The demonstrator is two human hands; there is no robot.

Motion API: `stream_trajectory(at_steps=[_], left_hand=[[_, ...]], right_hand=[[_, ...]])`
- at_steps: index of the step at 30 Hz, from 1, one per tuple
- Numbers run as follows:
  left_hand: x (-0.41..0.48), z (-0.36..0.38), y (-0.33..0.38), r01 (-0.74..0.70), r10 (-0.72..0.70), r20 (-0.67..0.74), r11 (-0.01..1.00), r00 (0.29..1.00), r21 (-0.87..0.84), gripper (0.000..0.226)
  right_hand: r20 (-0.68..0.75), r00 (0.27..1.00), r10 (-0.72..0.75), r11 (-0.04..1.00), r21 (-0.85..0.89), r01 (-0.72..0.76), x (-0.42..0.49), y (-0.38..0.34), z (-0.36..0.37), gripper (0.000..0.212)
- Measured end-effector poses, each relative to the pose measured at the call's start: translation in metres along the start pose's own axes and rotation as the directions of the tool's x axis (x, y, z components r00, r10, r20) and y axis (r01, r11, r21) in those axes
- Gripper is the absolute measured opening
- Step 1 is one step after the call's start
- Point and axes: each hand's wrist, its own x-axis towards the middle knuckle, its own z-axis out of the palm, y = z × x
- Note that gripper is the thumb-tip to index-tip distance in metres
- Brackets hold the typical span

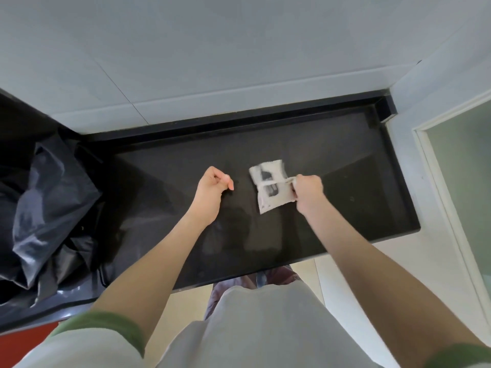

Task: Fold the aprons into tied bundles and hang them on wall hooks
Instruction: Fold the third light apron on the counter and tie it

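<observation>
Where the right hand [308, 191] grips, the white apron bundle [271, 188] looks strap-bound.

Both hands fisted, left [212, 187], right [308, 191]

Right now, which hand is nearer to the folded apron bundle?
Right. The right hand grips the folded apron bundle at its right edge; the left hand is apart, to its left.
</observation>
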Motion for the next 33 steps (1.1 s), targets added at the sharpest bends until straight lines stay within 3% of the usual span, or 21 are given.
stream_trajectory(at_steps=[2, 5, 8, 10, 13, 17, 21, 24, 28, 33], left_hand=[[-0.001, -0.004, 0.001, 0.002, -0.004, 0.022, 0.995, 1.000, 0.101, 0.021], [-0.004, 0.009, 0.006, 0.006, -0.042, 0.117, 0.958, 0.992, 0.288, 0.008], [-0.003, 0.030, 0.008, -0.076, -0.025, 0.182, 0.850, 0.983, 0.522, 0.008], [-0.002, 0.038, 0.010, -0.099, 0.018, 0.135, 0.776, 0.991, 0.623, 0.009], [0.004, 0.045, 0.016, -0.181, 0.168, 0.089, 0.681, 0.982, 0.709, 0.009], [0.016, 0.052, 0.020, -0.405, 0.246, 0.323, 0.486, 0.914, 0.774, 0.027], [0.024, 0.059, 0.022, -0.447, 0.284, 0.357, 0.389, 0.890, 0.805, 0.019], [0.029, 0.064, 0.021, -0.407, 0.265, 0.316, 0.451, 0.911, 0.794, 0.015], [0.035, 0.059, 0.021, -0.167, 0.107, 0.128, 0.640, 0.986, 0.750, 0.013], [0.036, 0.054, 0.023, 0.019, -0.054, 0.039, 0.785, 0.998, 0.619, 0.009]], right_hand=[[0.019, 0.999, -0.037, 0.994, 0.106, 0.035, 0.009, -0.005, -0.012, 0.026], [0.073, 0.991, -0.112, 0.993, -0.036, 0.115, 0.007, -0.003, -0.008, 0.019], [0.106, 0.983, -0.148, 0.984, -0.081, 0.157, 0.005, 0.003, 0.000, 0.015], [0.121, 0.982, -0.144, 0.988, -0.030, 0.149, 0.006, 0.005, -0.002, 0.014], [0.119, 0.986, -0.117, 0.993, 0.006, 0.117, 0.006, 0.007, -0.003, 0.023], [0.127, 0.978, -0.166, 0.977, -0.114, 0.181, 0.006, 0.009, -0.001, 0.012], [0.126, 0.976, -0.179, 0.976, -0.102, 0.193, 0.007, 0.008, -0.003, 0.009], [0.120, 0.979, -0.167, 0.982, -0.067, 0.176, 0.008, 0.008, -0.003, 0.011], [0.094, 0.991, -0.090, 0.990, 0.119, 0.079, 0.008, 0.006, -0.001, 0.019], [0.110, 0.994, 0.016, 0.963, 0.267, -0.045, 0.008, -0.001, -0.001, 0.011]])
